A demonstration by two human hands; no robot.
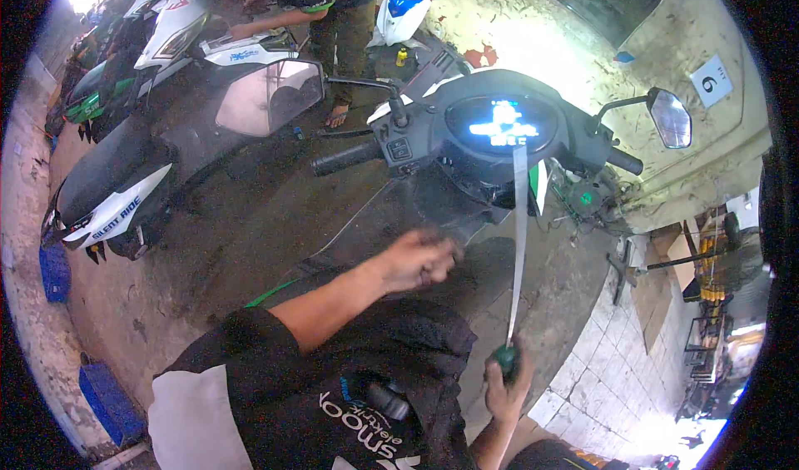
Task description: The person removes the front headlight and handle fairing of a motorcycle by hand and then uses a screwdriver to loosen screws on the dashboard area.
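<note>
My right hand (508, 389) is closed around the dark green handle of a screwdriver (517, 245). The screwdriver's long pale shaft points upward, and its upper end overlaps the lower edge of the scooter's lit display (502, 125). In front of my chest, my left hand (420, 259) has its fingers curled in and is somewhat blurred; I cannot make out what they hold, if anything. The scooter's handlebar (524, 96), with a grip and a mirror at each side, is ahead of both hands.
A second scooter (125, 195) with a dark seat stands on the left. Beyond it a person (308, 12) leans over white bodywork. Blue bins (111, 399) line the left wall. A pale wall rises ahead, and tools (712, 262) hang beside white floor tiles (599, 337) at the right.
</note>
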